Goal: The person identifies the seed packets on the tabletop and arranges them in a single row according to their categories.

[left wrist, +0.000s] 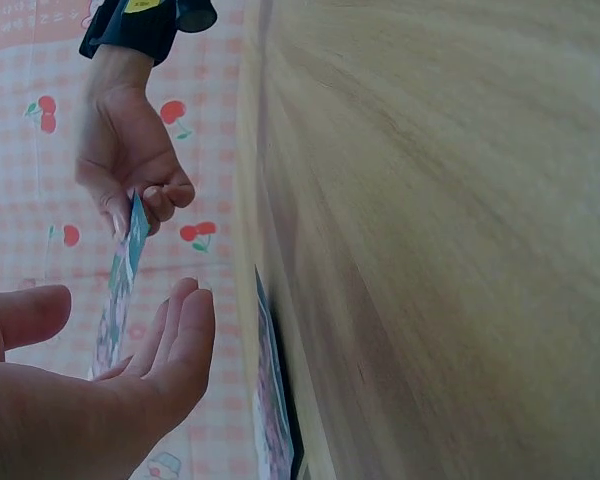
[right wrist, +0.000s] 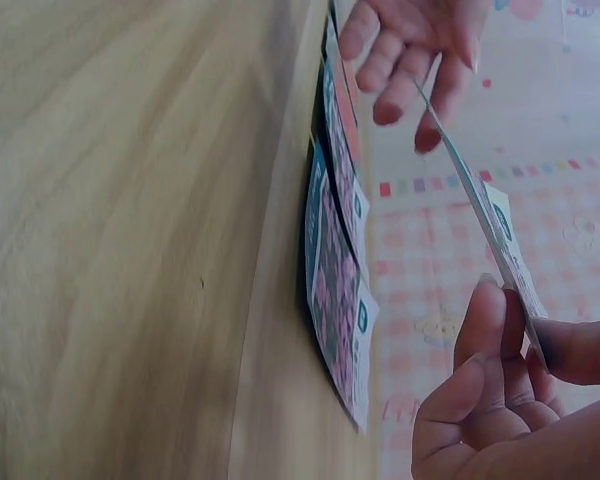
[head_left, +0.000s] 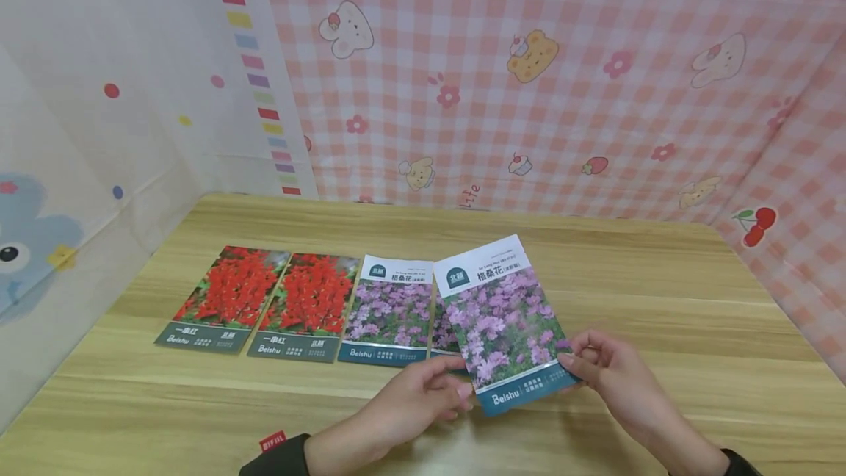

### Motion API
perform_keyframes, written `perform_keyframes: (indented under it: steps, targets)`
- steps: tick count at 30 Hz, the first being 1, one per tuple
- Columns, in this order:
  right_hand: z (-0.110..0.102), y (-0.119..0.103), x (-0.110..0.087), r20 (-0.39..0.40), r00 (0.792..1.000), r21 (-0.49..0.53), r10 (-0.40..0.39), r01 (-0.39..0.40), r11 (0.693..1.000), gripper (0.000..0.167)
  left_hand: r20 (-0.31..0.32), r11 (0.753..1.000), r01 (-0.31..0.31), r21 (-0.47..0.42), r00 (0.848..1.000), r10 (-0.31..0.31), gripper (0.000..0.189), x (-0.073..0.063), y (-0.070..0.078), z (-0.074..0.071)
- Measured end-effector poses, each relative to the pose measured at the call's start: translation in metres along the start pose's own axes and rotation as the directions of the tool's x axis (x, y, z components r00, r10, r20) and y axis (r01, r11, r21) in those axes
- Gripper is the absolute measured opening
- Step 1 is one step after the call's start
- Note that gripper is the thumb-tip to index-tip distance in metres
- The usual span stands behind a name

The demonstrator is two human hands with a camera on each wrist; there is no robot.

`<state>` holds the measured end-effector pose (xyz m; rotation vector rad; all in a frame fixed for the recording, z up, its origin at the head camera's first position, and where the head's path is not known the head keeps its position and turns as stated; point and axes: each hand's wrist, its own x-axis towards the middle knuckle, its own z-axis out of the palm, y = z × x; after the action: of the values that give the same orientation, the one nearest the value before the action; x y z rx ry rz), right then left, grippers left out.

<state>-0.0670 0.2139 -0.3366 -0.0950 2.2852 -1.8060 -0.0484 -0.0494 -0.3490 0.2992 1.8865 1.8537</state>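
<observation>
My right hand (head_left: 615,373) pinches the lower right corner of a flower seed packet (head_left: 505,322) with purple-pink blooms and a blue-green bottom band. The packet is raised and tilted over the table, its thin edge showing in the right wrist view. By its lower left edge is my left hand (head_left: 410,402), fingers loosely bent and thumb apart from them in the left wrist view. Underneath, a matching packet (head_left: 441,329) lies mostly hidden in the head view. Another purple-pink packet (head_left: 390,314) is flat to the left of it.
Further left lie two seed packets with red flowers, an outer one (head_left: 228,296) and an inner one (head_left: 307,300), side by side in the row. The wooden table (head_left: 661,300) meets a pink checked cloth backdrop (head_left: 568,123) behind and patterned cloth at both sides.
</observation>
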Motion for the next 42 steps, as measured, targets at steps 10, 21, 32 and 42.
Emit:
perform_keyframes:
  steps: [10, 21, 32, 42]
  targets:
    - [0.005, 0.002, -0.005, 0.053, 0.999, -0.046, 0.005, -0.002, 0.999, 0.014, -0.061, 0.999, -0.028, 0.036, 0.998, 0.031, 0.048, 0.0, 0.0, -0.002]
    - [0.01, 0.005, -0.008, 0.138, 0.99, -0.053, 0.021, -0.014, 0.998, 0.021, -0.103, 0.998, -0.063, -0.003, 0.993, 0.063, 0.046, -0.002, -0.001, -0.003]
    - [0.013, 0.011, -0.011, 0.169, 0.982, -0.06, -0.085, 0.096, 0.994, 0.006, -0.125, 0.998, -0.059, 0.035, 0.99, 0.063, 0.047, -0.003, 0.001, -0.004]
    - [0.016, 0.008, -0.012, 0.173, 0.984, -0.142, -0.051, 0.076, 0.987, 0.017, -0.131, 0.995, -0.055, 0.079, 0.989, 0.065, 0.045, -0.002, 0.002, -0.006]
